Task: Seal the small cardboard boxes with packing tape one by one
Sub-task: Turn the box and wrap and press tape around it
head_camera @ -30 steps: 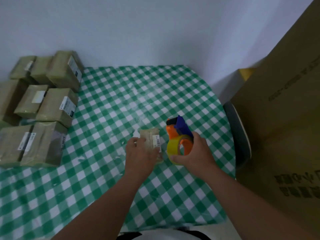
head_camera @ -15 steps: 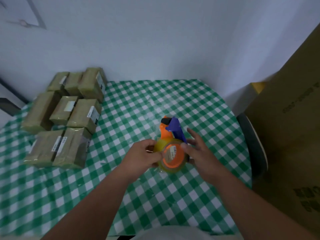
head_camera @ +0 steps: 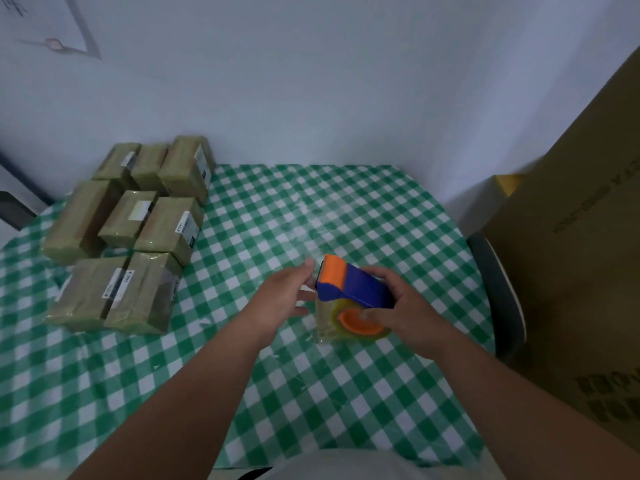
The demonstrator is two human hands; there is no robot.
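Note:
My right hand (head_camera: 398,306) grips a blue and orange tape dispenser (head_camera: 353,287) with a yellowish roll on an orange core, held low over the middle of the green checked table (head_camera: 242,375). A small khaki cardboard box (head_camera: 323,325) shows only as a sliver under the dispenser; the rest is hidden. My left hand (head_camera: 284,299) reaches in from the left with its fingers stretched out, their tips at the dispenser's orange head and the box's left side. Whether they pinch any tape I cannot tell.
Several taped khaki boxes (head_camera: 138,237) with white labels are stacked at the table's back left. A tall brown carton (head_camera: 571,271) stands off the right edge, with a dark chair (head_camera: 502,299) between it and the table. A wall closes the back.
The dispenser has tipped over so its blue body faces up and my right hand now wraps it. My left hand has let go and spread its fingers. The camera has tilted up.

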